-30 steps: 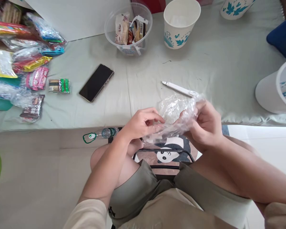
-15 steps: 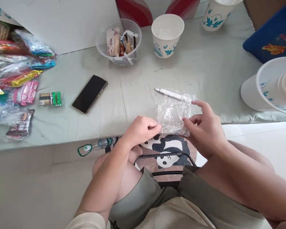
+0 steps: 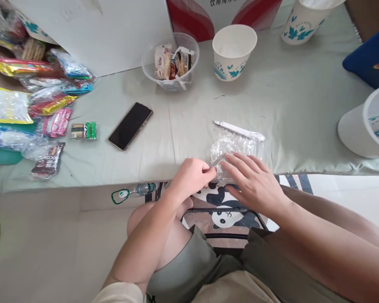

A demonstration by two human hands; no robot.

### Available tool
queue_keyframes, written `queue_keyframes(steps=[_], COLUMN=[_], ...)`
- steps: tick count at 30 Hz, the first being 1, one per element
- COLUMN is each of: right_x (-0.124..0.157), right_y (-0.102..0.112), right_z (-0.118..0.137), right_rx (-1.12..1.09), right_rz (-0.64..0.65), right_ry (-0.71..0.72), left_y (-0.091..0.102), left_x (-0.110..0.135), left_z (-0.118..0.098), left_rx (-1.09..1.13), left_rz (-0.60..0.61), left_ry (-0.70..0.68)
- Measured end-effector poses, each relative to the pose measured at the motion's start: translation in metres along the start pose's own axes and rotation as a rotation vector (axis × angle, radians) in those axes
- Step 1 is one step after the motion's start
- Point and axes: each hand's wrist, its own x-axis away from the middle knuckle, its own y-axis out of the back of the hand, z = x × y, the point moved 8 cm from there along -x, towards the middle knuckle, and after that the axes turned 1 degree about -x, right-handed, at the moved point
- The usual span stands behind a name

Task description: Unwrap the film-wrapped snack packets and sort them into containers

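Observation:
A crumpled clear plastic bag (image 3: 232, 147) lies on the pale green cloth (image 3: 287, 105) near the table's front edge. My left hand (image 3: 192, 179) pinches its lower left corner, fingers curled. My right hand (image 3: 255, 183) lies flat on the bag's lower part with the fingers stretched out toward the left. A white strip (image 3: 239, 130) rests just behind the bag.
A black phone (image 3: 131, 125) lies left of the bag. Behind it stand a clear bowl of snacks (image 3: 170, 59) and paper cups (image 3: 233, 50). Snack packets (image 3: 47, 105) crowd the left side. A stack of white cups (image 3: 372, 122) lies tipped at the right. A panda bag (image 3: 224, 214) sits between my knees.
The bag went from held up and crumpled between both hands to lying on the cloth. My right hand let go of it and now presses flat on it.

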Motion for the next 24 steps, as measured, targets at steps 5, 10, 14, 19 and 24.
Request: queue_keyframes(steps=[5, 10, 14, 19, 24], right_x=[0.001, -0.004, -0.009, -0.017, -0.009], right_y=[0.000, 0.020, -0.009, -0.031, -0.021], right_z=[-0.018, -0.049, -0.066, -0.074, -0.108], right_rx=[-0.235, -1.298, -1.459, -1.267, -1.343], right_rz=[0.058, -0.046, -0.048, 0.156, -0.282], right_ry=[-0.127, -0.583, -0.931, -0.893, -0.945], left_y=[0.030, 0.053, 0.023, -0.009, 0.004], left_x=[-0.002, -0.015, -0.029, -0.034, -0.042], left_z=[0.008, 0.016, 0.005, -0.001, 0.002], left_rx=[0.295, 0.792, 0.990, 0.942, 0.907], left_rz=[-0.221, -0.350, 0.014, 0.252, -0.006], left_ry=[-0.123, -0.258, -0.147, 0.060, 0.017])
